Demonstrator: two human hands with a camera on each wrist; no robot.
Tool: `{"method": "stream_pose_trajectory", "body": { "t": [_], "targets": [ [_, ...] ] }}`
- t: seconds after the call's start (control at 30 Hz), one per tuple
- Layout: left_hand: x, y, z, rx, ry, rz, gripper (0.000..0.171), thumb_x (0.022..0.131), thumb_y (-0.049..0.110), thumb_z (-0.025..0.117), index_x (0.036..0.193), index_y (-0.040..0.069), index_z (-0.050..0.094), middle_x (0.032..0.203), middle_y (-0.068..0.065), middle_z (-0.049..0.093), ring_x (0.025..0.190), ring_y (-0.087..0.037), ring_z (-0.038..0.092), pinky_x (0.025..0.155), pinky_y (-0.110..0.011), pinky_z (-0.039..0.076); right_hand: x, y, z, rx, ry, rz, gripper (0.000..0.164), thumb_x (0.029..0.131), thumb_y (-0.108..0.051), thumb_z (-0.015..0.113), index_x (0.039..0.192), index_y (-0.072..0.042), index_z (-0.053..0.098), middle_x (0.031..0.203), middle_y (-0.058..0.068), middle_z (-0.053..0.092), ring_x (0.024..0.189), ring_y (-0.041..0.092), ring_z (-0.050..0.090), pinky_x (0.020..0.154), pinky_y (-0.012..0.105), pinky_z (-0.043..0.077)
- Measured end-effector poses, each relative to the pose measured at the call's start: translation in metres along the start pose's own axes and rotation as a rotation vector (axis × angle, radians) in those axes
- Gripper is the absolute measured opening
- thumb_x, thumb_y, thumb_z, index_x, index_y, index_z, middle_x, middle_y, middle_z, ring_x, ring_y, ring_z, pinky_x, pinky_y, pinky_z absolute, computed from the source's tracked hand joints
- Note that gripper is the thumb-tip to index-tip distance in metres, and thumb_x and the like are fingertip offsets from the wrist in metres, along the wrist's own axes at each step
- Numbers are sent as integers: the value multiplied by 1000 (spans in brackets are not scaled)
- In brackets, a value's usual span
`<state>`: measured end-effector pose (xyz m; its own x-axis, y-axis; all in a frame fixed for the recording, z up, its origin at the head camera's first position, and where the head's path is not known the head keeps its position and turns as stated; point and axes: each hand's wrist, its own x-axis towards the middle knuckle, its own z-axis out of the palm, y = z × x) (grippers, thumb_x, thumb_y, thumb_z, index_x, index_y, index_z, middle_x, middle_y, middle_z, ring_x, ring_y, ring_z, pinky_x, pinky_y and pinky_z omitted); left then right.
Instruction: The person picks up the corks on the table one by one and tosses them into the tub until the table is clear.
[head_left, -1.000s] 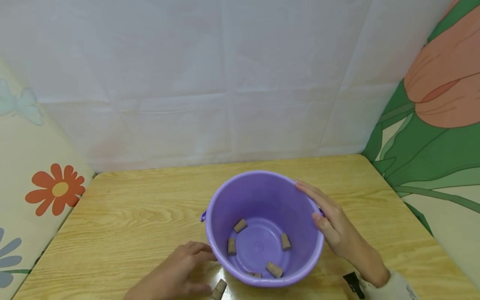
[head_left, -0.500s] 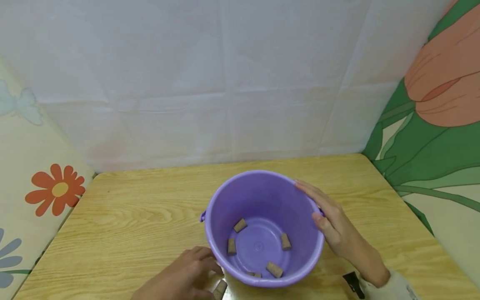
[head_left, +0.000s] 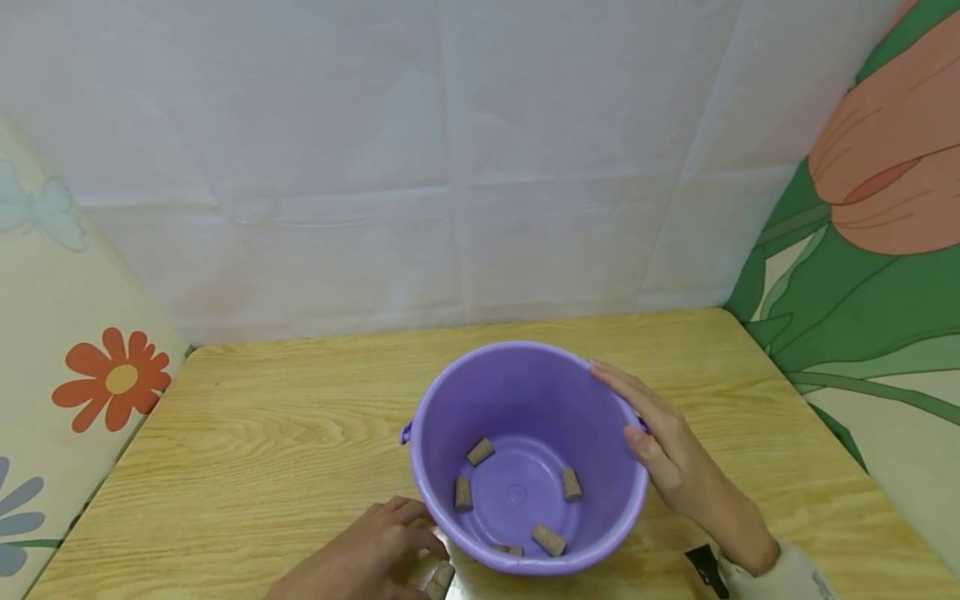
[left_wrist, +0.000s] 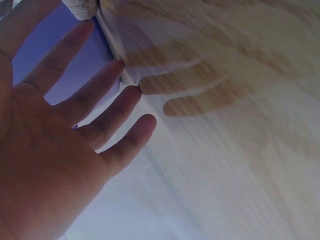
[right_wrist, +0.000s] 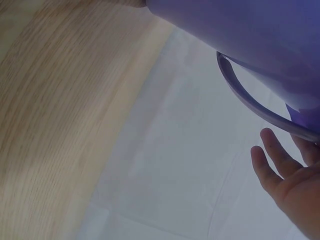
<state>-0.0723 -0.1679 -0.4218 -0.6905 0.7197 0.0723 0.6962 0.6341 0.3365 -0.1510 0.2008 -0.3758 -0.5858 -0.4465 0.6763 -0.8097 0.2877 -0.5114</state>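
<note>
A purple bucket stands on the wooden table, its mouth facing me, with several corks lying inside on its bottom. My left hand is low beside the bucket's near left side. A cork lies on the table at its index fingertip, with the thumb on the near side. In the left wrist view the fingers are spread nearly straight and the index fingertip meets the cork's end. My right hand holds the bucket's right rim, thumb over the edge. The handle hangs down outside.
Behind the wooden table hangs a white sheet. Flower-printed panels stand on both sides, with a red flower at left and a large tulip at right. A black strap shows near the right cuff.
My left hand has moved slightly right, bringing the index finger over the loose cork's far end. The right hand, the bucket and the corks inside it stay in place.
</note>
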Motion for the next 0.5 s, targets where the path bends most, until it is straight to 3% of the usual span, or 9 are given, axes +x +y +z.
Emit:
{"method": "stream_pose_trajectory", "body": {
  "t": [0.27,0.5],
  "targets": [
    [-2,3,-6,-25,-4,-52,36,76,49,79,108,34,70,125,10,64,117,-17,59,95,-43,50,0,-1,0,13,-5,9,46,103,-14,36,145,4,45,149,18,48,142,15,44,114,16,35],
    [-6,2,-22,13,115,-143,34,79,46,80,108,33,68,124,13,63,114,-17,61,94,-45,54,-1,-1,0,10,-6,17,46,102,-12,36,145,3,45,149,17,48,142,15,44,113,16,35]
  ]
}}
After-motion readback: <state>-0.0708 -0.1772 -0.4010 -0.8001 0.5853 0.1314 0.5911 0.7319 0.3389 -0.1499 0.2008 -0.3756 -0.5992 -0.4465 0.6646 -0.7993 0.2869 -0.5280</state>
